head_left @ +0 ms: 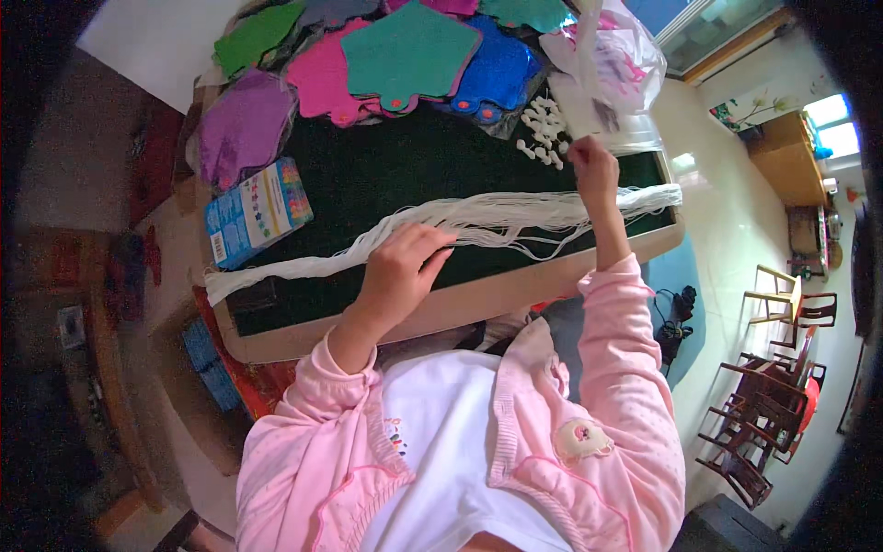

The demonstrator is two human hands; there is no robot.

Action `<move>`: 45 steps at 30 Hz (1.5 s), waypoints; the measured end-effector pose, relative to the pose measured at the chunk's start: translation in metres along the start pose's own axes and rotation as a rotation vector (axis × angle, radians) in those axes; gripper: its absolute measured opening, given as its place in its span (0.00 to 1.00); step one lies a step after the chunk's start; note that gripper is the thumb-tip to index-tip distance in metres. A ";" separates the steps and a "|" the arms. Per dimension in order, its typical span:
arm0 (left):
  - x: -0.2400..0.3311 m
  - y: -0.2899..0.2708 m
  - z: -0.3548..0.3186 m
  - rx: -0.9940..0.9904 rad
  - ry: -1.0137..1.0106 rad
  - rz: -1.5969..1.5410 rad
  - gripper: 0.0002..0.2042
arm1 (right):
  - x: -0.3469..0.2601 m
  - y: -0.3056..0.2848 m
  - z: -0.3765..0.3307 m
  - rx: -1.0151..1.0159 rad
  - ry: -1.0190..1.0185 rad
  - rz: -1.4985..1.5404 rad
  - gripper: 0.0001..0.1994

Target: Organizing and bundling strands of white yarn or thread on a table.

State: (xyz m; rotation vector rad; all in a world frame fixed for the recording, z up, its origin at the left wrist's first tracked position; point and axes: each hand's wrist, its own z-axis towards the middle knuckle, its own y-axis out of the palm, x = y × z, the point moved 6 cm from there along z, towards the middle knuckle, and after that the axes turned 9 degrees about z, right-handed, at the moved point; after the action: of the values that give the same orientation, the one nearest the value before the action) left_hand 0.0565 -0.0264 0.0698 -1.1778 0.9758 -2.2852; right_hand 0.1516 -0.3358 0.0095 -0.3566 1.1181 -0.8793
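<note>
A long bundle of white strings (515, 213) lies across a dark green board (368, 170) with a wooden frame. My left hand (402, 267) presses down on the bundle near its middle, fingers curled over the strands. My right hand (593, 170) is raised above the right part of the bundle, its fingers pinched on a thin white strand that runs down to the bundle. A small heap of white beads (543, 133) sits just left of my right hand.
Glittery foam star shapes (409, 51) in teal, pink, blue, purple and green are piled at the board's far edge. A blue box (256, 212) lies at the left. A plastic bag (612, 55) sits far right. Wooden chairs (768, 405) stand on the floor at right.
</note>
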 end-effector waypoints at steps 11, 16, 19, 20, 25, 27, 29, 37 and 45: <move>-0.025 0.003 -0.006 -0.036 -0.028 0.089 0.06 | -0.029 -0.022 -0.009 -0.021 0.001 -0.077 0.11; -0.022 0.008 -0.006 -0.057 -0.038 0.049 0.06 | -0.055 0.015 -0.032 -0.278 -0.134 -0.220 0.19; -0.021 0.008 -0.006 -0.067 -0.040 0.045 0.07 | -0.053 0.045 -0.046 -0.396 -0.118 -0.390 0.24; -0.020 0.008 -0.005 -0.067 -0.038 0.045 0.07 | -0.042 0.053 -0.049 -0.369 -0.110 -0.431 0.25; -0.018 0.006 -0.007 -0.071 -0.046 0.034 0.07 | -0.016 0.072 -0.033 -0.276 -0.184 -0.412 0.26; -0.018 0.007 -0.008 -0.075 -0.051 0.030 0.07 | -0.021 0.073 -0.027 -0.240 -0.274 -0.487 0.24; -0.019 0.006 -0.008 -0.076 -0.063 0.028 0.06 | -0.031 0.061 -0.028 -0.231 -0.259 -0.466 0.23; -0.025 0.000 -0.013 -0.028 -0.042 0.045 0.06 | -0.049 0.022 -0.044 -0.379 -0.029 -0.198 0.20; -0.019 0.014 -0.012 -0.150 -0.028 0.047 0.10 | -0.036 0.036 -0.025 -0.189 -0.189 -0.178 0.18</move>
State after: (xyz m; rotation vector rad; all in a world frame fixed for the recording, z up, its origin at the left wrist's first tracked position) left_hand 0.0584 -0.0198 0.0440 -1.2299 1.1682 -2.1851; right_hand 0.1389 -0.2819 -0.0023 -0.6906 1.0065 -0.8775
